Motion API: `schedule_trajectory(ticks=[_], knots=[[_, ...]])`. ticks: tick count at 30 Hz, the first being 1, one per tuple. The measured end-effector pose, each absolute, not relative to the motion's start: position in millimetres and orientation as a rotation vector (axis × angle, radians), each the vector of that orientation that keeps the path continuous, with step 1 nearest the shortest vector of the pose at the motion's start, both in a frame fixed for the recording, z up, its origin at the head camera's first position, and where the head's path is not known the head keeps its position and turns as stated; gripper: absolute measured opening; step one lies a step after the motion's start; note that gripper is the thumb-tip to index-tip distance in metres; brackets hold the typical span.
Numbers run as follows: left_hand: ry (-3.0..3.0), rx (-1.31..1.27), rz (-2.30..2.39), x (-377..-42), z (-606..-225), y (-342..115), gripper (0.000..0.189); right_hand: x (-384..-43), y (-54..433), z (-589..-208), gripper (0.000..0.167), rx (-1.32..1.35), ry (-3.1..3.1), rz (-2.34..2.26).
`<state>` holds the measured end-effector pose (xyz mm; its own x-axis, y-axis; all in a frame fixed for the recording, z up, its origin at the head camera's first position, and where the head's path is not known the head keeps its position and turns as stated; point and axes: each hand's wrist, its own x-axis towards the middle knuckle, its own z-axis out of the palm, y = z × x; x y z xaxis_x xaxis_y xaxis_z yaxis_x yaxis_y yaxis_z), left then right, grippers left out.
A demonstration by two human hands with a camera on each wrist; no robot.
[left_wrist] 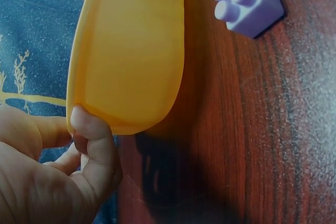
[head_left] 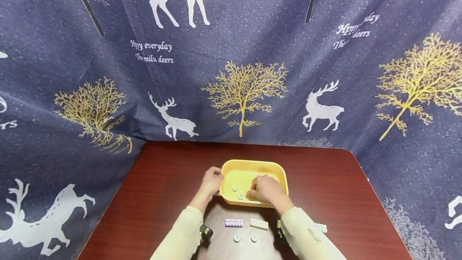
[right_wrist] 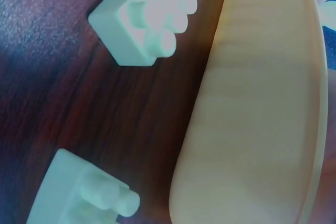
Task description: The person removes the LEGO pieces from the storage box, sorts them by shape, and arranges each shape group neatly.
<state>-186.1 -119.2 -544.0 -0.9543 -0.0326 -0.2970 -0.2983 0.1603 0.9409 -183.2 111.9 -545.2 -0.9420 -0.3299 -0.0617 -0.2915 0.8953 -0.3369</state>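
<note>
A yellow plastic bin (head_left: 231, 171) stands on the table, tilted in neither wrist view enough to show its floor. My left hand (head_left: 211, 181) pinches the rim at its left end; in the left wrist view, the fingers (left_wrist: 97, 129) lie at the bin's corner. Inside the bin, my right hand (head_left: 267, 189) reaches down with bent fingers near the floor. I cannot tell whether it holds anything. Beside those fingertips lie two small round pieces, a pale one (head_left: 235, 188) and a wheel-like one (head_left: 240, 196). The right wrist view shows mostly the bin's outer wall (right_wrist: 252, 103).
Before the bin lie a purple building brick (head_left: 234, 222), a cream brick (head_left: 259, 224) and two wheel-like pieces (head_left: 236, 238). Pale green bricks (head_left: 320, 228) are partly behind the right sleeve. A patterned blue cloth (head_left: 223, 43) hangs behind the reddish-brown table (head_left: 169, 163).
</note>
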Motion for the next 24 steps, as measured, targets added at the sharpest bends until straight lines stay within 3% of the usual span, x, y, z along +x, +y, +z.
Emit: schedule_trajectory(ticks=[6,24], knots=[[2.234,-0.316,1.882,-186.4,-544.9,-118.7,0.031,-182.9,112.0,-543.6,0.030,-0.516,2.918,-0.463],[2.228,-0.331,1.872,-186.1,-543.8,-117.9,0.030,-183.1,115.7,-539.0,0.029,-0.608,2.878,-0.410]])
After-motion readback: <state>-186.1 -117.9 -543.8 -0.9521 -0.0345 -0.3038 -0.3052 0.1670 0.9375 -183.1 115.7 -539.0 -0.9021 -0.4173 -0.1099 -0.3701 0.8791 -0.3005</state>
